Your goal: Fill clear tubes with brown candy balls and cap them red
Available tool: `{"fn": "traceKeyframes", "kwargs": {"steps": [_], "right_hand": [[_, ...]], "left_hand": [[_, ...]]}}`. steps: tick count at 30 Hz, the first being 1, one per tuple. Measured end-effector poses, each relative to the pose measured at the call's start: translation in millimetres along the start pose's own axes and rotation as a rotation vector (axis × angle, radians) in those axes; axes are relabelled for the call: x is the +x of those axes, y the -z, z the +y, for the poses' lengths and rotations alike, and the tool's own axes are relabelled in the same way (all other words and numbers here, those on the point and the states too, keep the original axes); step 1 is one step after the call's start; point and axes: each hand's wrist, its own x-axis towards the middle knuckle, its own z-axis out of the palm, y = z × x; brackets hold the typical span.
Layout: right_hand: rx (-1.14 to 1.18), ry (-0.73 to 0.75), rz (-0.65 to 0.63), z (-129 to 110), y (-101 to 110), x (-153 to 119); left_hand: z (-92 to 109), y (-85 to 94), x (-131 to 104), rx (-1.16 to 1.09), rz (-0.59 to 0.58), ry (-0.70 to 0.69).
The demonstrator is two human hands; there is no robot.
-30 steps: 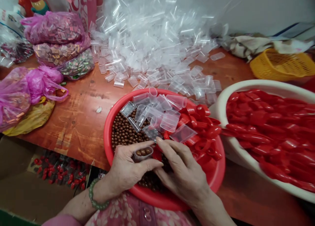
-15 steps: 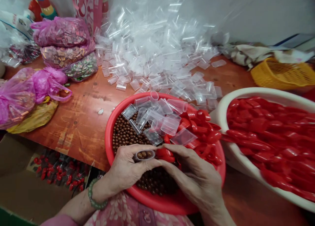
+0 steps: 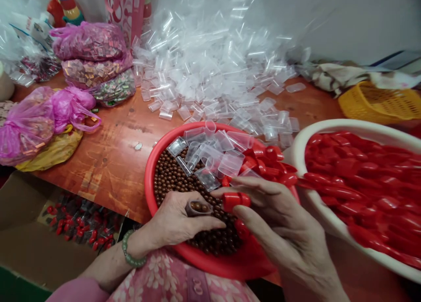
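Note:
My left hand [image 3: 171, 221] is closed round a small clear plastic case [image 3: 199, 207], its open end toward me and brown balls showing inside. To its right, my right hand [image 3: 286, 218] grips a glossy red cap [image 3: 236, 201] by thumb and fingers, apart from the case. Both hands are over a red basin [image 3: 150, 179]. Inside it lie many loose brown balls [image 3: 169, 175], a pile of clear plastic cases [image 3: 213, 155] at the back and loose red caps [image 3: 259, 161] on the right. The hands hide part of the balls.
Right of the basin stands a white tub [image 3: 297, 153] full of red plastic pieces [image 3: 355, 179], with a yellow basket [image 3: 378, 102] behind. A heap of clear cases [image 3: 217, 69] covers the table's back. Pink bags [image 3: 88, 41] lie left, above a cardboard box [image 3: 23, 223] of red-capped items.
My right hand has drawn away to the right with the red cap, which was close against the case before. The case stays in my left hand. The view has shifted slightly.

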Motion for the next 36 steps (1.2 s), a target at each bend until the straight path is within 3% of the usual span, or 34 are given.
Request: {"fn": "traceKeyframes", "kwargs": {"steps": [4,10,15,20,25,32,36], "right_hand": [[-0.203,0.148,-0.115,-4,-3,7],[-0.416,0.407,-0.206,-10,-9,18],[-0.44,0.449,-0.253,-9,-13,20],[-0.588,0.545,-0.255,-4,-13,16],[-0.811,0.551,-0.339,-1,-14,13],[-1.023,0.644,-0.247,3,-28,18],[-1.001,0.682,-0.214,3,-25,20]], "left_hand": [[-2,-0.7,-1,-0.121,-0.067,-0.022],[-13,0.4,2,0.023,-0.002,-0.143],[-20,-0.3,4,0.066,0.006,-0.154],[-22,-0.3,2,-0.032,-0.039,-0.094],[-19,3.0,3,-0.191,-0.112,0.02],[-4,0.5,6,-0.336,-0.047,0.159],[1,-0.9,3,-0.399,-0.108,0.173]]}}
